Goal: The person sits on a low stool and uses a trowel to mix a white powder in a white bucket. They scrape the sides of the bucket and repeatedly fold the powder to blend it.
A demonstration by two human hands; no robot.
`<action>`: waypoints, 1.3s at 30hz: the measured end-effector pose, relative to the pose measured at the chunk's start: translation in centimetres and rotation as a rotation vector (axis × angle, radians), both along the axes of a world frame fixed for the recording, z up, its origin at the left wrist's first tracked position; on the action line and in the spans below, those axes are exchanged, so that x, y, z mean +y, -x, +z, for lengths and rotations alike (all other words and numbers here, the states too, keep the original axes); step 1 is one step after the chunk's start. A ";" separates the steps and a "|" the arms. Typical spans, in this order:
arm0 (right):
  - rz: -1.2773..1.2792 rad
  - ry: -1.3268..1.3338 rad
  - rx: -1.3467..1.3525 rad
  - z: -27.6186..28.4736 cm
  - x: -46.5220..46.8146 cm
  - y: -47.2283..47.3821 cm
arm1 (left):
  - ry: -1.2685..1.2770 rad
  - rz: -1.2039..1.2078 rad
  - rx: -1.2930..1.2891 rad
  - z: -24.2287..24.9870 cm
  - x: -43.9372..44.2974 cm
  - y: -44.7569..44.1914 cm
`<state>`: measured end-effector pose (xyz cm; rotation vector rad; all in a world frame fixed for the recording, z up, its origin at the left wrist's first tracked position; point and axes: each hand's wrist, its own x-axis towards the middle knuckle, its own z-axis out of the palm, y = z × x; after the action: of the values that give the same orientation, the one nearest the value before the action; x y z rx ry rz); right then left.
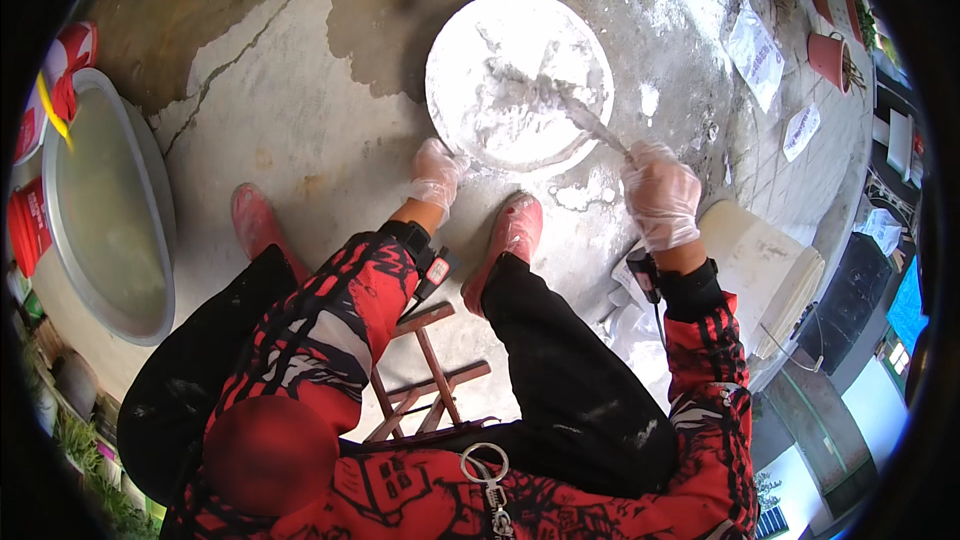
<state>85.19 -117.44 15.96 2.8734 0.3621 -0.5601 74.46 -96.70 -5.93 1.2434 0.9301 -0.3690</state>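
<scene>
A round white bucket stands on the concrete in front of me, with white, lumpy material inside, part powdery and part wet-looking. In a clear plastic glove, my left hand grips the near left part of the bucket's rim. My right hand, also gloved in clear plastic, is closed around the upper end of a coated stick-like tool. That tool slants down to the left into the bucket, where its lower end is hidden in grey-white clumps. Strong glare washes out much of the contents.
At left sits a large oval metal tub of cloudy liquid, beside a red bucket. A wooden folding stool is beneath me. To the right lie a pale container, plastic bags and a flowerpot.
</scene>
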 end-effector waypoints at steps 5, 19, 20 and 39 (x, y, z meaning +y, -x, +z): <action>-0.164 0.173 0.178 0.8 -0.9 -2.3 | -0.173 -0.018 -0.040 -1.3 1.3 -1.1; -0.185 0.329 0.522 -5.1 -4.4 -7.6 | -0.390 -0.505 -0.155 -0.3 8.3 -8.3; -0.216 0.337 0.504 -5.2 -4.5 -7.7 | -0.403 -0.537 -0.181 -0.4 8.3 -8.6; 0.088 0.102 0.358 -9.4 -3.7 -16.3 | -0.328 -0.529 -0.188 -0.2 7.8 -8.7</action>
<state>101.54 -121.15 6.55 2.6389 0.4940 -1.0466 83.17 -88.92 -6.10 1.7971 0.5001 -0.5158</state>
